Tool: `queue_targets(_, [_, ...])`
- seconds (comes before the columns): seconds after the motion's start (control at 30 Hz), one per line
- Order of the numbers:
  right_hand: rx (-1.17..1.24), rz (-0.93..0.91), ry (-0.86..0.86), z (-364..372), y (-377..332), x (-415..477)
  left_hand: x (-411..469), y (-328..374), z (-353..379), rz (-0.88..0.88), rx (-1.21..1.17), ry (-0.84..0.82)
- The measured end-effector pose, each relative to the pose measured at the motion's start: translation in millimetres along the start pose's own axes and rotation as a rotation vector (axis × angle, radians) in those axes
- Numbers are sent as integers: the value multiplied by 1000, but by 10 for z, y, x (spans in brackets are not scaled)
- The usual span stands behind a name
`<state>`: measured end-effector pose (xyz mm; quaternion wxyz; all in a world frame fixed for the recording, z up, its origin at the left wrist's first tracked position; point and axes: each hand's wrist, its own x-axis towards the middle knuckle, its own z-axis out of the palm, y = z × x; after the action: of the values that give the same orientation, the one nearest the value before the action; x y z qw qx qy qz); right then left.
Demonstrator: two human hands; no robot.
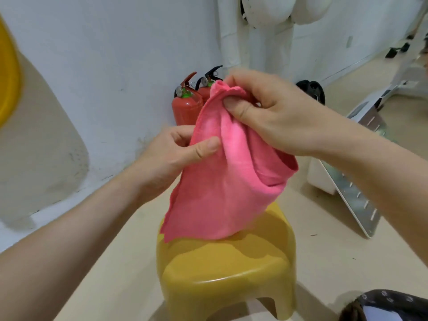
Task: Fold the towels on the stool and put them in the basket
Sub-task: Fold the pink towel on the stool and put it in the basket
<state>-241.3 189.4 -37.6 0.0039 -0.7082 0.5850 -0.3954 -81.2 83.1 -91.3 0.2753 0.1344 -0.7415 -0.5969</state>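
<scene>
A pink towel (222,186) hangs in the air above a yellow plastic stool (227,269), its lower edge just over the seat. My right hand (275,112) grips the towel's bunched top corner between thumb and fingers. Lower and to the left, my left hand (176,154) pinches the towel's left edge with the thumb on the front. The cloth sags in loose folds between the two hands. No basket is in view.
Two red fire extinguishers (187,105) stand against the white wall behind the stool. A white perforated panel (354,193) leans at the right. A yellow round object (7,77) sits at the left edge. A dark patterned item (389,306) lies at the bottom right.
</scene>
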Motion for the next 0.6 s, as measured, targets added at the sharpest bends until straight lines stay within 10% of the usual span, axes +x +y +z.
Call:
queue_targets(0.23, [723,226,-109,-156,-28,6,16,92,148,-142,-86,-407])
queue_targets(0.4, [814,536,-25,-170,449,-72,-154,-78,-161,-475,-47,-672])
queue_targets(0.6, [738,1053,-211,622,1252,-660,-431,-644,-749,-830,97,-349])
